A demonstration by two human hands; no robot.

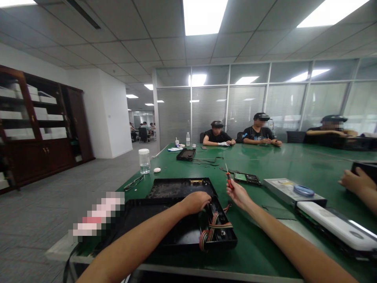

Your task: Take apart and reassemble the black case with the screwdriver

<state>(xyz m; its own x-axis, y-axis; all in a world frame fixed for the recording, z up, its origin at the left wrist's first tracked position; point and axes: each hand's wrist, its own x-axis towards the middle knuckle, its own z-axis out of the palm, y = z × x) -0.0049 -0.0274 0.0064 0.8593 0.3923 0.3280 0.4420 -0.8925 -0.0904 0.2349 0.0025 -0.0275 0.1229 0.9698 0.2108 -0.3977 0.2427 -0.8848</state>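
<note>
My right hand (238,194) is closed round the red and black handle of a screwdriver (229,180), its thin shaft pointing up. Over the right part of an open black metal case (165,232), my left hand (196,202) has its fingers bent together at the inner edge. Whatever those fingers pinch, if anything, is hidden. Striped ribbon cables (216,226) loop over the case's right end. Behind the case lies a flat black panel (179,188) with a small gold-coloured part at its far edge.
On the green table (250,157), a circuit board unit (244,178), grey box (282,188) and white device (338,226) lie to the right. A jar (144,162) and glasses (134,183) stand left. Several people sit around; another person's hand (357,182) shows at right.
</note>
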